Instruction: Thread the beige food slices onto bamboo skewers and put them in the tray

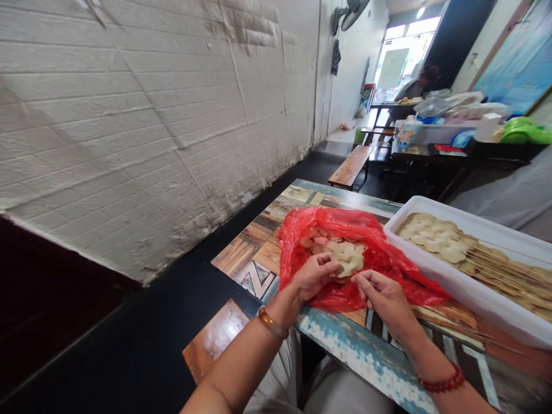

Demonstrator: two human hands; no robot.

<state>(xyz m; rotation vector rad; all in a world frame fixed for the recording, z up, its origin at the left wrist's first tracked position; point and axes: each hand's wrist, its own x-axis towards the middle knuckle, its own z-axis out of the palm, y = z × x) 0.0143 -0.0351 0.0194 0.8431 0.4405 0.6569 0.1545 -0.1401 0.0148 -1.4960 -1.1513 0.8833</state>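
Observation:
My left hand is closed, thumb and fingers pinching a cluster of thin, pale round slices over the opening of a red plastic bag. Close by on the right, my right hand has its thumb and fingertips pressed together beside the slices' lower edge. Whatever is in that pinch is too small and covered to make out. Loose pinkish-tan slices lie inside the bag. Thin bamboo skewers rest on the table to the right of my right hand.
A white plastic tub at the right holds skewered pale slices. The patterned table stands near a white brick-textured wall. Wooden benches stand beyond and at left. Farther back, a person sits near a cluttered table.

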